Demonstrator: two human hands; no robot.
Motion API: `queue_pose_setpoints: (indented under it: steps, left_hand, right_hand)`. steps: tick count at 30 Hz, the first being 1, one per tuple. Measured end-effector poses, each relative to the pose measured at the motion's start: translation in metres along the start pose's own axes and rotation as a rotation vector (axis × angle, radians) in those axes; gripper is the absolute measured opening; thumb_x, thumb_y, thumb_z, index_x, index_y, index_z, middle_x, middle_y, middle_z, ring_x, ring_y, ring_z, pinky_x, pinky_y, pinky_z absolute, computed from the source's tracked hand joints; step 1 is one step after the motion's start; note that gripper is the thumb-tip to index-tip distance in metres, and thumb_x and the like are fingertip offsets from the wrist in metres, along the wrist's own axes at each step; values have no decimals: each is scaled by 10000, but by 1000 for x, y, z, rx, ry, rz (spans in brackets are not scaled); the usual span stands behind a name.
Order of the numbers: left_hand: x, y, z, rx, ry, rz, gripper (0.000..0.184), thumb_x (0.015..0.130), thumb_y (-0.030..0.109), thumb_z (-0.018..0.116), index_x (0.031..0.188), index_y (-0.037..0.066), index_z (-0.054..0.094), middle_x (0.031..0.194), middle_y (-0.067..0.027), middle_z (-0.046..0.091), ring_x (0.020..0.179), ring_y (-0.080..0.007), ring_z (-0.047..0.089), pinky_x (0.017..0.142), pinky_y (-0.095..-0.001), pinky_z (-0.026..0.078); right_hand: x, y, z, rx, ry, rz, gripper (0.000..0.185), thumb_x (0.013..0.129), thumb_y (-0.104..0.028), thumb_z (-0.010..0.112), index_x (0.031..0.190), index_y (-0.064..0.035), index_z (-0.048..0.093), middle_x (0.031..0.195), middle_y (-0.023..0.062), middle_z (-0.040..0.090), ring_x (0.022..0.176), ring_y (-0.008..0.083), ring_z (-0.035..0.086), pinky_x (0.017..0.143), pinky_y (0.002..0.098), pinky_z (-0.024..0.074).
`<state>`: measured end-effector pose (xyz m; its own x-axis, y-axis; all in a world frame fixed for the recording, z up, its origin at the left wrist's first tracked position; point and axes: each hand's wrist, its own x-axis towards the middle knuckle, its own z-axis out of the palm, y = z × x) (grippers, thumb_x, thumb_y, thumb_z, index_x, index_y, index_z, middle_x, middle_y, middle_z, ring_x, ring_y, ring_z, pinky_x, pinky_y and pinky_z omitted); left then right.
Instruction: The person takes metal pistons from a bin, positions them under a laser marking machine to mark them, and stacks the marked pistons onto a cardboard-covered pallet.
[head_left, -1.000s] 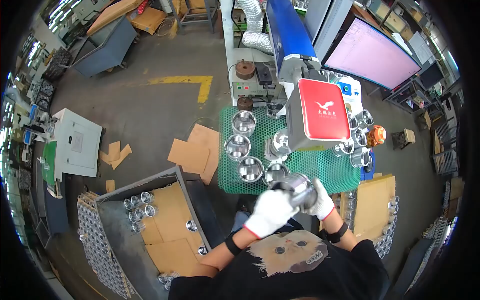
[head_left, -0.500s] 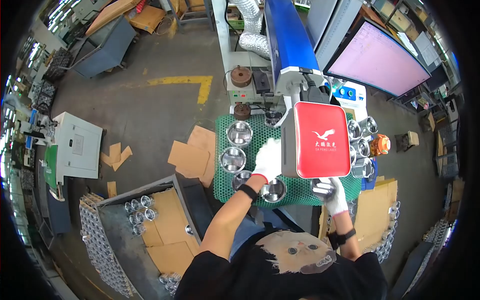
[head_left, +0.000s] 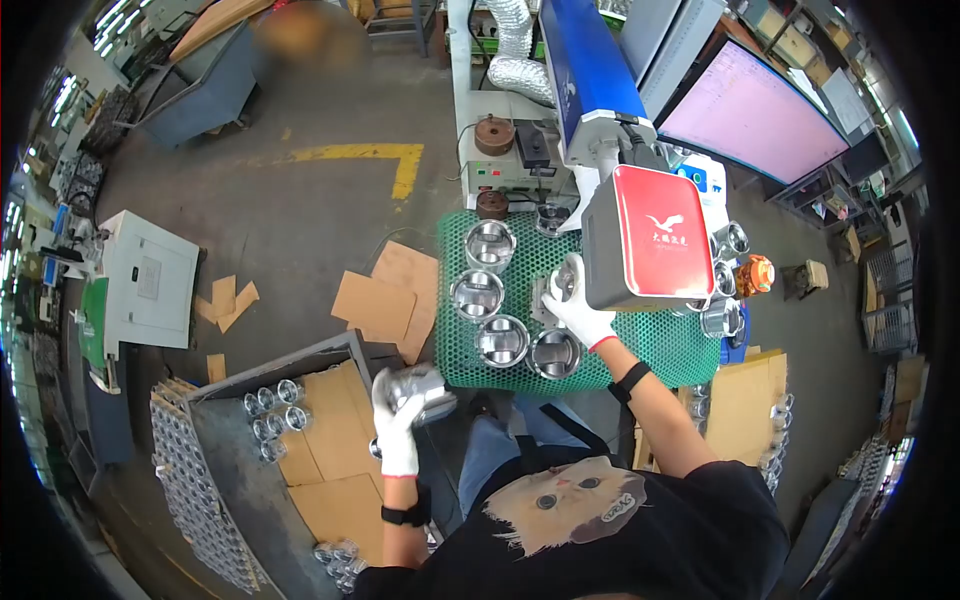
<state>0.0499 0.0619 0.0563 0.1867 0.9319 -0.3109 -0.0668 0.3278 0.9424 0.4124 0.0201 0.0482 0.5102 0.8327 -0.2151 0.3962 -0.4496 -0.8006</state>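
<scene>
My left hand, in a white glove, is closed around a shiny metal piston, smeared by motion, beside the mat's front left corner and the grey cart. My gloved right hand has its fingers wrapped on another piston, at a small metal fixture just left of the red-faced laser head. Several open-ended pistons stand in a curve on the green honeycomb mat, left of my right hand. The laser head hides part of the mat.
Pistons and an orange-lidded jar are at the right. The grey cart at lower left carries cardboard and pistons. A control box and a monitor stand behind. Cardboard sheets lie on the floor.
My left hand has moved from beside the laser head down-left past the mat's edge, now with a piston. My right hand has carried a piston from the mat's front right to the fixture.
</scene>
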Motion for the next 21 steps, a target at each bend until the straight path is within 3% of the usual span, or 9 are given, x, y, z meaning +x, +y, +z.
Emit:
queue_pose_setpoints:
  steps: [4,7,10,11,15,16,17,20,21]
  left_hand:
    - [-48,-61,-78,-275,144,-266,583,863,51,637,1375,-10,365,1196,-236,616,936,-400,705,723,-516,642]
    - [-89,-52,-89,-301,218,-323,548,825,66,693,1314,-12,457,1101,-228,662,871,-368,717,726,-489,643]
    - [-102,-76,-107,-442,192,-330,645,742,6,743,1309,-44,438,1120,-263,661,942,-385,713,767,-501,635]
    - [-107,-87,-107,-418,272,-330,613,740,38,767,1271,-47,473,1126,-265,661,946,-373,713,787,-495,628]
    - [-91,-42,-60,-402,86,-390,529,832,22,706,1298,-22,461,1166,-232,650,1026,-343,684,863,-420,594]
    - [-85,-34,-45,-333,119,-372,523,830,26,719,1290,-21,474,1145,-208,655,1018,-319,683,864,-402,586]
    - [-81,-31,-32,-264,154,-343,518,828,31,731,1282,-19,487,1123,-184,659,1011,-296,683,865,-383,579]
    - [-63,-27,-6,-261,-119,-101,495,773,72,815,1183,21,542,1013,-102,673,919,-202,670,818,-339,564]
    - [-56,-32,-1,-126,-169,-7,532,729,123,854,1154,20,550,989,-87,670,908,-170,656,803,-325,555]
  right_hand:
    - [5,-3,-5,-99,-7,68,911,763,-395,766,1480,-58,317,1377,226,498,1270,363,505,1069,457,407]
    - [4,-12,-11,-428,-77,8,762,884,-473,641,1497,-113,365,1490,146,454,1400,334,380,1171,459,270]
    - [23,-13,5,-587,144,-257,702,876,-387,671,1442,-57,416,1392,232,497,1301,344,483,1096,442,371]
    - [20,-18,8,-337,118,-74,656,865,-370,681,1391,-46,462,1328,215,525,1269,357,497,1070,449,389]
    - [22,-4,12,-591,240,-156,670,858,-514,630,1385,-126,487,1294,208,543,1274,354,480,1039,470,398]
    - [26,12,17,-776,466,-382,667,850,-553,621,1394,-189,491,1128,206,644,1087,339,621,888,436,484]
    - [17,6,14,-767,475,-398,667,850,-553,621,1394,-189,491,1128,206,644,1087,339,621,888,436,484]
    - [-26,-37,1,-677,425,-299,661,834,-550,650,1355,-161,532,675,139,665,549,363,630,586,462,475]
    - [-49,-66,-6,-676,388,-321,595,810,-476,693,1270,-114,586,814,164,681,722,356,657,669,466,478]
